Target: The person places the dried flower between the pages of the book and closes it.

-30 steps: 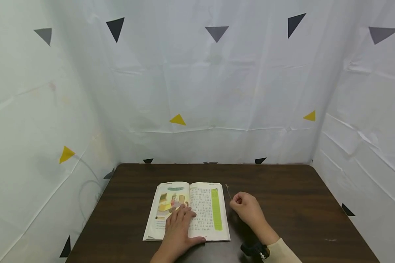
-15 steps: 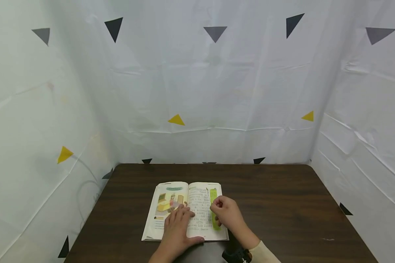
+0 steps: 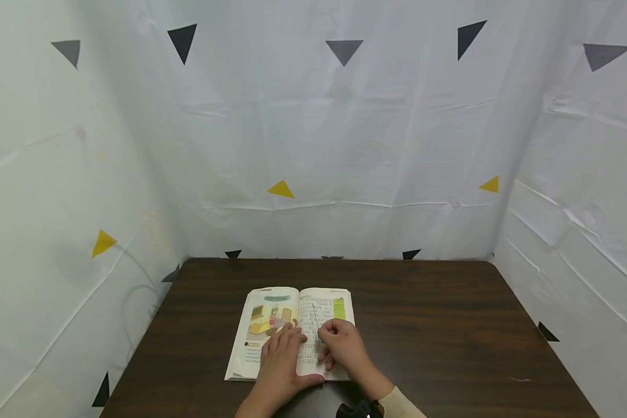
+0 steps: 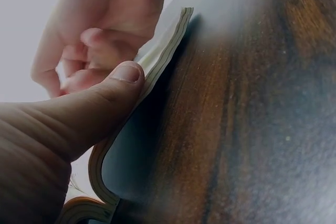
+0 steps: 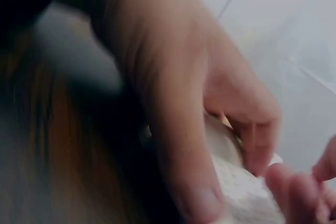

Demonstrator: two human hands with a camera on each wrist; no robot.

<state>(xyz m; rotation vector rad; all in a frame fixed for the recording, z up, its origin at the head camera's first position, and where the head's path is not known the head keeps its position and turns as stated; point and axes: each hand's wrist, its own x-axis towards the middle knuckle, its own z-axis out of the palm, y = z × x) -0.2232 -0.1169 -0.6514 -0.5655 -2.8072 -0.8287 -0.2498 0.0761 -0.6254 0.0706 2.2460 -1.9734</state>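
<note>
An open book [image 3: 240,354] lies on the dark table, an illustrated page on the left and a text page with a green strip on the right. My left hand [image 3: 283,360] rests on its lower middle, fingers spread; in the left wrist view the thumb [image 4: 100,106] presses the page by the bottom edge. Over the right page, my right hand [image 3: 343,348] pinches a thin, dark, twig-like strand [image 3: 314,312] between thumb and index finger. Its far end points away from me; what it is exactly is too small to tell. The right fingers [image 5: 299,192] appear at the right wrist view's edge.
Brown wood-grain table [image 3: 449,325] surrounds the book. White sheeting [image 3: 313,128] with triangle prints hangs behind and at both sides. A black device [image 3: 359,409] is strapped on the right wrist.
My right hand has carried the thin strand leftward, from the table right of the book to over the right page. My left hand has stayed in place on the book.
</note>
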